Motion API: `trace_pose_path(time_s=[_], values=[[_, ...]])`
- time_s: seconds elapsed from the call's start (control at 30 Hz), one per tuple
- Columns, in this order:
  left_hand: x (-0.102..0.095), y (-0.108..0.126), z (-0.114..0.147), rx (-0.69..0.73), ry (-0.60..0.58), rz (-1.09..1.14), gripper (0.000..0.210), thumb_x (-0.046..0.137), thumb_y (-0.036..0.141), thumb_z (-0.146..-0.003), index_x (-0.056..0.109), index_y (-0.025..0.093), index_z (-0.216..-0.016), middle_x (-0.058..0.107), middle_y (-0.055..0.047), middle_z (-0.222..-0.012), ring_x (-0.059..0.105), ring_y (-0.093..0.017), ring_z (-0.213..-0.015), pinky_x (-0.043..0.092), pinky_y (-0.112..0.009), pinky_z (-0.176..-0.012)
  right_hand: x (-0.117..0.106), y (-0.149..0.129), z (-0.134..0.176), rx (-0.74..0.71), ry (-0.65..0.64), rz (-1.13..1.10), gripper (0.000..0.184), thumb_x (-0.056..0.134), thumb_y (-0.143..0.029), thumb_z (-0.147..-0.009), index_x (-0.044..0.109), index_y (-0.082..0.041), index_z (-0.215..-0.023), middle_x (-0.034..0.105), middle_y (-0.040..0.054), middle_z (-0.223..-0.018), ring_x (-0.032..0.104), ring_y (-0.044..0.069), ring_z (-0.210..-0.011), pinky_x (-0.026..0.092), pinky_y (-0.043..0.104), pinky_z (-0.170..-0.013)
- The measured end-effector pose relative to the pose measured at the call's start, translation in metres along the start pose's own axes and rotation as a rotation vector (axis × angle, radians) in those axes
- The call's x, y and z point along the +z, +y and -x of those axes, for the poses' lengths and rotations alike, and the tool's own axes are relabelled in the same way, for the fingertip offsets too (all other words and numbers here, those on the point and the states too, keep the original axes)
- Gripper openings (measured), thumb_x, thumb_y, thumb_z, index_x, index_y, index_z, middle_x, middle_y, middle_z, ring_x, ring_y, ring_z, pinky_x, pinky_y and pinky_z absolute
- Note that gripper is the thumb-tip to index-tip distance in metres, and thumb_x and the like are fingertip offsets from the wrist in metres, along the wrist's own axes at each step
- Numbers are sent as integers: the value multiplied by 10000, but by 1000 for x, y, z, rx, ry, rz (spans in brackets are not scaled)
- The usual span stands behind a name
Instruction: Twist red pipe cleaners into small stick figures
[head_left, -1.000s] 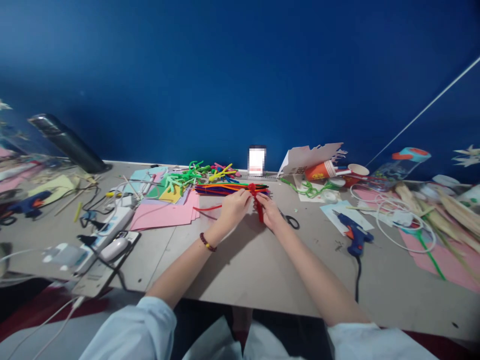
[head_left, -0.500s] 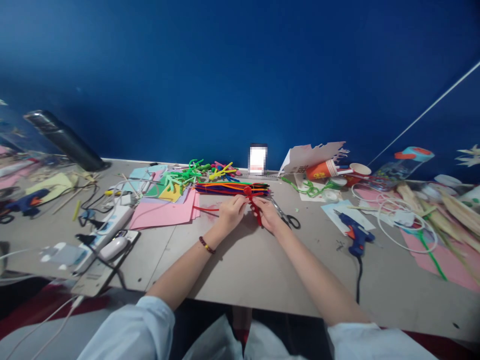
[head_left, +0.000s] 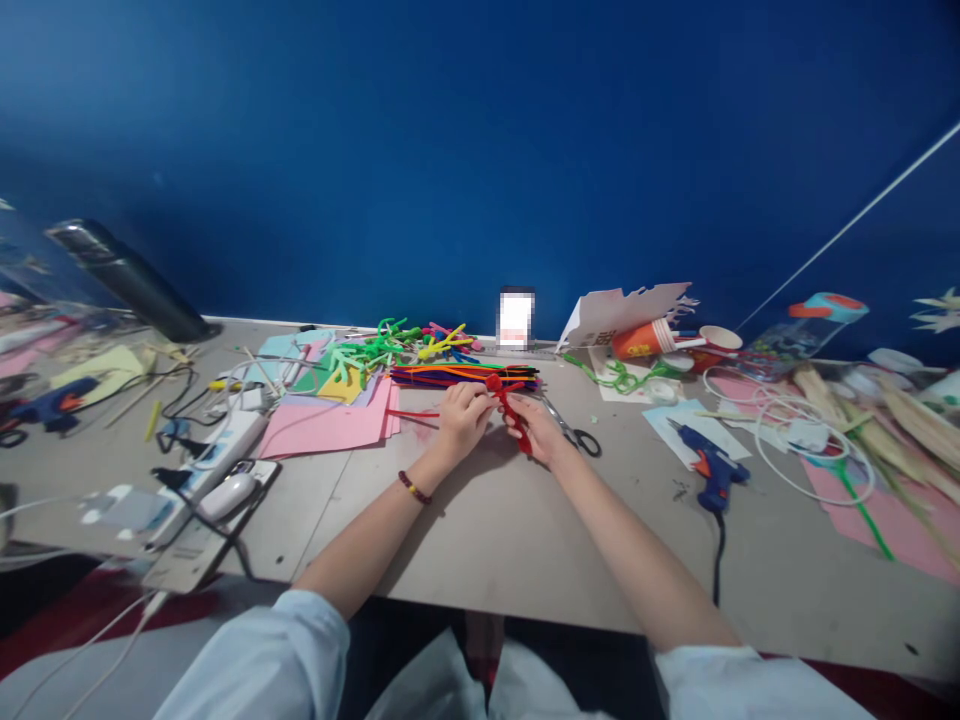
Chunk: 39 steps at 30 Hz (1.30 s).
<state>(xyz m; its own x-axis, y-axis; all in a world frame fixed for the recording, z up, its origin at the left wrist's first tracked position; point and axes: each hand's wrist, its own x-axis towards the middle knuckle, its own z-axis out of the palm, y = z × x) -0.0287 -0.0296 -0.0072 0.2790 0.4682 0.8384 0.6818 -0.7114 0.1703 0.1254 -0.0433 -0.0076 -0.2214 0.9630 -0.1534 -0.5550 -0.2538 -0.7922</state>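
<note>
A twisted figure of red pipe cleaners is gripped in my right hand, its top sticking up above my fingers. My left hand is pinched closed at the figure's left side, on a red pipe cleaner whose loose end runs out to the left over the table. The exact hold of the fingertips is partly hidden. Just behind both hands lies a bundle of coloured pipe cleaners. Scissors with black handles rest right of my right hand.
Pink paper and green bent pipe cleaners lie to the left, near a power strip. On the right are a blue glue gun with its cord, paper cups and a coiled white cable. A phone stands against the blue wall.
My left hand has shifted slightly and its fingers have bent differently. My right hand has turned a little, and the red figure's lower end has swung slightly right and down.
</note>
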Motion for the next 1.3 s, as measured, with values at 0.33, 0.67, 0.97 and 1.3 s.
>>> trace_pose_path(time_s=[0.33, 0.67, 0.97, 1.3], values=[[-1, 2, -1, -47, -48, 57, 170, 512, 260, -883, 623, 205, -767, 632, -53, -824, 560, -153, -780, 417, -299, -710, 0, 1, -1, -24, 57, 19, 268, 789, -343, -579, 669, -155, -728, 616, -4, -651, 426, 48, -472, 270, 163, -360], [-1, 7, -1, -60, -55, -18, 77, 549, 229, -814, 611, 186, -798, 638, -85, -877, 578, -187, -845, 430, -315, -732, -2, 4, -7, -89, 92, -48, 276, 797, -304, -538, 621, -148, -683, 565, -27, -594, 362, 29, -444, 230, 158, -361], [3, 7, 0, -52, -44, -57, 117, 531, 169, -820, 646, 188, -835, 654, -83, -900, 587, -193, -845, 442, -324, -722, -3, 7, -7, -125, 107, -30, 234, 748, -291, -562, 630, -173, -725, 623, 1, -641, 411, 62, -459, 257, 189, -372], [4, 7, 3, -135, -89, 101, 151, 484, 188, -861, 634, 185, -844, 691, -91, -978, 634, -183, -933, 481, -326, -801, -7, 11, -8, -163, 96, 27, 235, 754, -317, -584, 603, -179, -699, 603, -22, -610, 393, 41, -412, 234, 162, -349]])
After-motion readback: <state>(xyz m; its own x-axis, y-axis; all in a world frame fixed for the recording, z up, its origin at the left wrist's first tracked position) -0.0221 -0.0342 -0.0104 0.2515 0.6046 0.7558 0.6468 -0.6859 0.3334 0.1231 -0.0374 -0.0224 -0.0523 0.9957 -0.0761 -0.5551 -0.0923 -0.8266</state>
